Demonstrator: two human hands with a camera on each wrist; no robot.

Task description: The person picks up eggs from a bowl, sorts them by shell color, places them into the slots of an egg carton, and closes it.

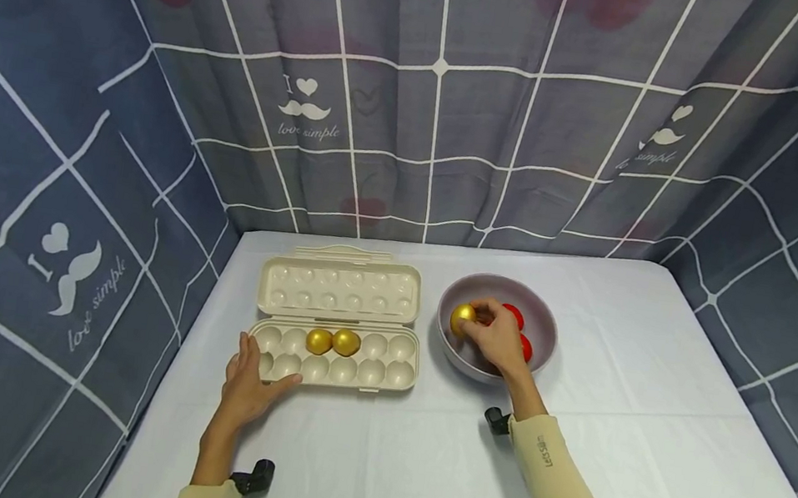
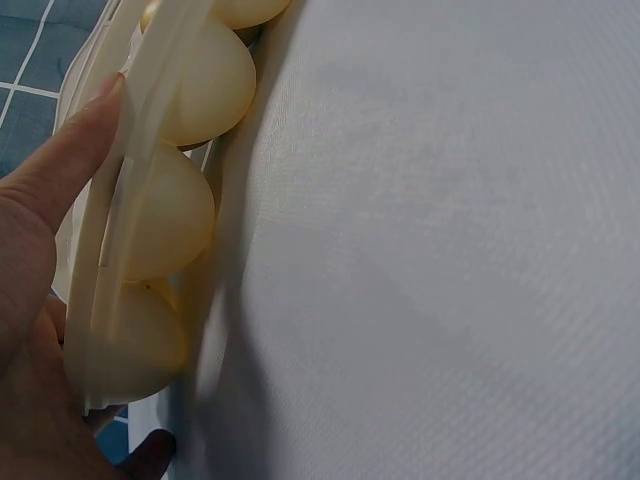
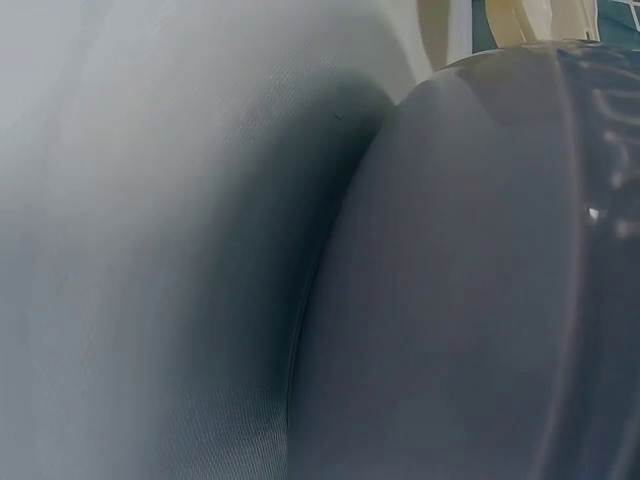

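Observation:
A cream plastic egg carton [image 1: 371, 373] lies with its lid [image 1: 338, 306] folded back on the white tabletop. Two golden eggs [image 1: 345, 342] sit side by side in its back row of cups. At the left front corner my left hand [image 1: 247, 391] holds the carton, thumb along the front rim and fingers at the left end. Over the mauve bowl [image 1: 544, 354], my right hand [image 1: 497, 338] pinches a golden egg [image 1: 463, 318] near the bowl's left inner side. Red eggs [image 1: 514, 315] lie in the bowl, partly hidden by that hand. The right wrist view catches only the bowl's outer wall [image 3: 440, 280].
The bowl stands just right of the carton on the white-covered table [image 1: 415, 470]. A grey-blue curtain [image 1: 401, 115] with white lines hangs behind and at both sides. Each wrist carries a small black camera mount [image 1: 496, 420].

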